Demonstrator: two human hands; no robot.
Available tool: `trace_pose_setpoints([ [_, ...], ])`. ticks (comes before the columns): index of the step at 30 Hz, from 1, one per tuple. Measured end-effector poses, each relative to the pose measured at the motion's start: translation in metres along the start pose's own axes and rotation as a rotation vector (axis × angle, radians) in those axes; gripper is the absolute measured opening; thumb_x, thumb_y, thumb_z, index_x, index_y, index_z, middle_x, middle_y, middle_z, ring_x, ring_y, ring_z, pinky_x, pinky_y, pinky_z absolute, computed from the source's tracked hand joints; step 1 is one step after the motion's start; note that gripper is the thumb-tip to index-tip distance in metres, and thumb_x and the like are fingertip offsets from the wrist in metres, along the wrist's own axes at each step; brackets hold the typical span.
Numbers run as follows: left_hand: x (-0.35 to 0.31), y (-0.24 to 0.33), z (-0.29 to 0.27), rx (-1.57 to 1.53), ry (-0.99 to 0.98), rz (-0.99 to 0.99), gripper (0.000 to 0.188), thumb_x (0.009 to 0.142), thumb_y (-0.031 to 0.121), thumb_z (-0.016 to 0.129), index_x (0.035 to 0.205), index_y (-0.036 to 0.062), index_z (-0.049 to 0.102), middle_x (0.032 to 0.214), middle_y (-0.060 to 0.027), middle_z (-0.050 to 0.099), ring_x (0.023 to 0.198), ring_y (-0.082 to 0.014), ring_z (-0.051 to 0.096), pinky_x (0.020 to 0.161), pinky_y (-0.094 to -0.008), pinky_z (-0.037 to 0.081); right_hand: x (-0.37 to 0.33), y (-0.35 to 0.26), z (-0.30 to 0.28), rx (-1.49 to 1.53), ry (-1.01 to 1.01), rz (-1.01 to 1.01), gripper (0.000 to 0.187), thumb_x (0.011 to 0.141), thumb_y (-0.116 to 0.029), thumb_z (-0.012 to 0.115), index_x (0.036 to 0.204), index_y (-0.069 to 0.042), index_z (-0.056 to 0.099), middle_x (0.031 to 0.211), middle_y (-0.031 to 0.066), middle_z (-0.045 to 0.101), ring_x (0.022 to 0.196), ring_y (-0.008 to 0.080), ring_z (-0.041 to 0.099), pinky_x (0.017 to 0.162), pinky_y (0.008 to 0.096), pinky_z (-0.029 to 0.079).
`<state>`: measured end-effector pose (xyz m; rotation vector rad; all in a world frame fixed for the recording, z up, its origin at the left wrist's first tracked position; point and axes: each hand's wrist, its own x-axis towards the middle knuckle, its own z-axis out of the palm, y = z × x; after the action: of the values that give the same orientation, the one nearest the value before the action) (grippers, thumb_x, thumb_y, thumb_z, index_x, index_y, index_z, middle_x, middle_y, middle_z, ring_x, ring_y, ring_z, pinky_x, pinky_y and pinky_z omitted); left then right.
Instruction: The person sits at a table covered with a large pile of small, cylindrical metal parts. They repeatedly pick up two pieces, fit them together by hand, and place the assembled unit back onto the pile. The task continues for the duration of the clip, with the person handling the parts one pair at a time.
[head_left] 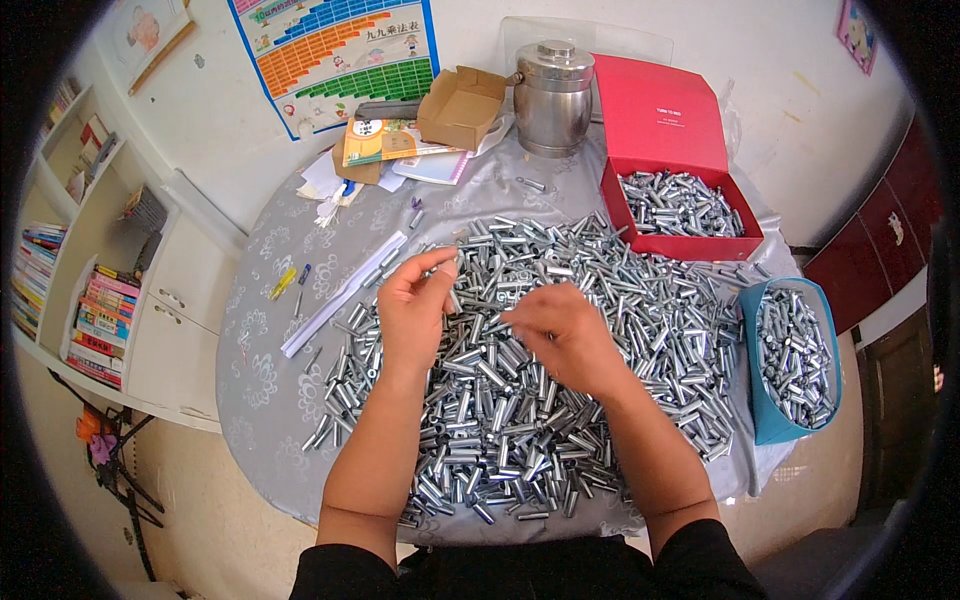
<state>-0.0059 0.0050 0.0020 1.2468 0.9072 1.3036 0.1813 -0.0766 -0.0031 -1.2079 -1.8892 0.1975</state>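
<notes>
Above a wide heap of loose silvery metal sleeves and bolts (490,375) my two hands face each other, a short gap apart. My left hand (412,305) is closed with thumb and forefinger together at the top. A short metal sleeve (454,300) shows at its inner side, partly covered by the fingers. My right hand (566,335) has its fingers drawn into a pinch pointing at the left hand. Whatever its fingertips hold is too small and blurred to name.
Behind the heap, a red box (680,245) holds more bolts, beside a steel canister (553,100). A teal fabric bin (785,435) of metal parts stands at right. Left lie a folded white paper strip (345,293) and a yellow marker (283,283). An open cardboard box (462,105) sits on books.
</notes>
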Motion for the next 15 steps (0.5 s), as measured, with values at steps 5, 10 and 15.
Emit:
trace_pose_setpoints([
  [5,0.002,0.003,-0.002,-0.082,0.064,0.012,0.015,0.090,0.008,0.063,0.102,0.0015,0.069,0.073,0.0026,0.060,0.054,-0.0031,0.045,0.046,-0.0176,0.031,-0.002,-0.017,0.008,-0.150,-0.149,-0.103,0.023,0.079,-0.013,0.066,0.102,-0.011,0.070,0.096,0.0076,0.062,0.089,0.0283,0.058,0.085,0.0380,0.046],
  [10,0.003,0.002,-0.003,-0.118,0.070,0.010,0.014,0.090,0.009,0.063,0.100,0.0008,0.068,0.077,0.0011,0.063,0.053,-0.0031,0.045,0.046,-0.0177,0.031,-0.002,-0.010,0.007,-0.076,-0.221,-0.049,0.020,0.079,-0.014,0.067,0.099,-0.009,0.066,0.094,0.0080,0.063,0.093,0.0301,0.058,0.088,0.0381,0.045],
  [15,0.004,-0.001,-0.006,-0.067,0.015,0.002,0.015,0.089,0.009,0.065,0.101,0.0020,0.069,0.085,-0.0001,0.067,0.054,-0.0025,0.045,0.046,-0.0174,0.033,0.001,-0.003,-0.003,0.086,-0.109,0.107,0.016,0.083,-0.011,0.068,0.098,-0.005,0.065,0.092,0.0068,0.064,0.087,0.0254,0.061,0.080,0.0352,0.048],
])
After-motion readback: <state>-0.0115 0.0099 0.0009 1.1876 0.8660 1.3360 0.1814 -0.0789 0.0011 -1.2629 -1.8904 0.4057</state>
